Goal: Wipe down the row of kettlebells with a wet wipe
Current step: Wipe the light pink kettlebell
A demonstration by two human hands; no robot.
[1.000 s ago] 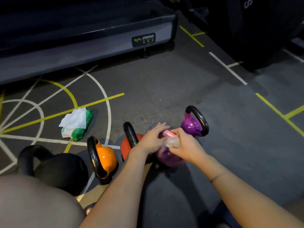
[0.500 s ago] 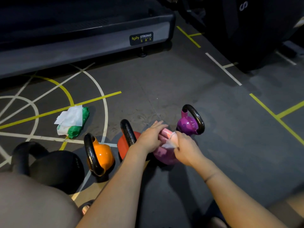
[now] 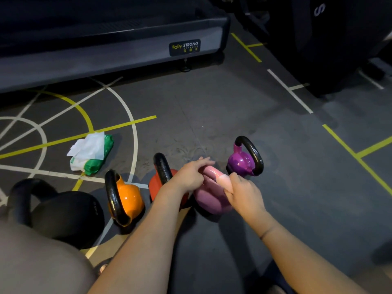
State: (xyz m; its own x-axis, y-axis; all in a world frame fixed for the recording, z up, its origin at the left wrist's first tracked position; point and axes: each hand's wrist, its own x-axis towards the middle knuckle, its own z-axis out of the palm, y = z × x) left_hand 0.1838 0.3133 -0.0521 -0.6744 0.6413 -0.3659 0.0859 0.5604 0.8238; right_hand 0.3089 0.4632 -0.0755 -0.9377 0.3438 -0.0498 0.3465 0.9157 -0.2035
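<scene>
Five kettlebells stand in a row on the floor: a big black one [image 3: 63, 215], an orange one [image 3: 129, 198], a red one [image 3: 156, 183], a pink one [image 3: 209, 201] and a purple one [image 3: 240, 163]. My left hand [image 3: 188, 177] rests on the pink kettlebell's handle with its fingers stretched forward. My right hand [image 3: 242, 193] grips a pale wet wipe [image 3: 222, 179] wrapped over the same handle. The red kettlebell's body is partly hidden by my left forearm.
A green pack of wipes [image 3: 91, 154] with a loose white sheet on top lies on the floor behind the orange kettlebell. A treadmill base [image 3: 110, 58] runs along the back, and a dark machine [image 3: 339, 49] stands at the back right. My knee [image 3: 36, 264] fills the lower left corner.
My right hand has slid the wipe a little along the pink kettlebell's handle. My left hand stays on the handle. The view has shifted slightly.
</scene>
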